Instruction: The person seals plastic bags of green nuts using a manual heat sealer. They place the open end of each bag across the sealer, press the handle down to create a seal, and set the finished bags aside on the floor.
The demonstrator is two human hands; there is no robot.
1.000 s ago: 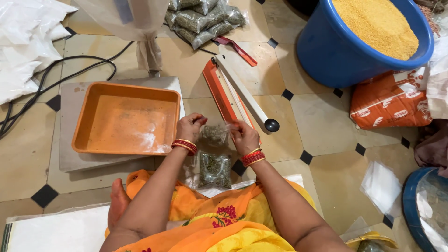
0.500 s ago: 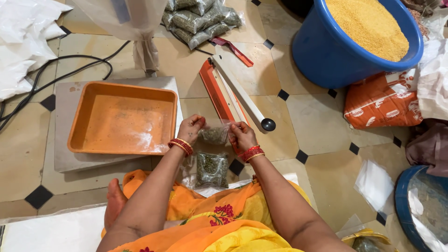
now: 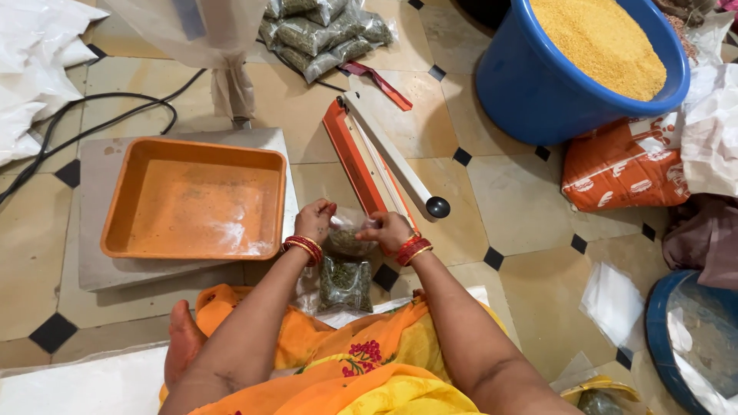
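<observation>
We pinch a clear packet [image 3: 347, 240] between left hand [image 3: 314, 220] and right hand [image 3: 388, 229] fingers | sealer [image 3: 374, 157] just beyond fingers | risk: loose mouth spills contents.

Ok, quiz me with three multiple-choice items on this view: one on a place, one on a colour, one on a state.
1. Where is the sealer?
A. right of the tray
B. inside the tub
C. on the lap

2. What colour is the tub?
A. green
B. blue
C. white

3. What do the left hand and right hand do?
A. rest empty
B. lift the tray
C. both hold a clear pouch

Answers: 1 A, it lies on the floor beside the tray; 2 B, its wall is blue; 3 C, fingers pinch the pouch top.
</observation>
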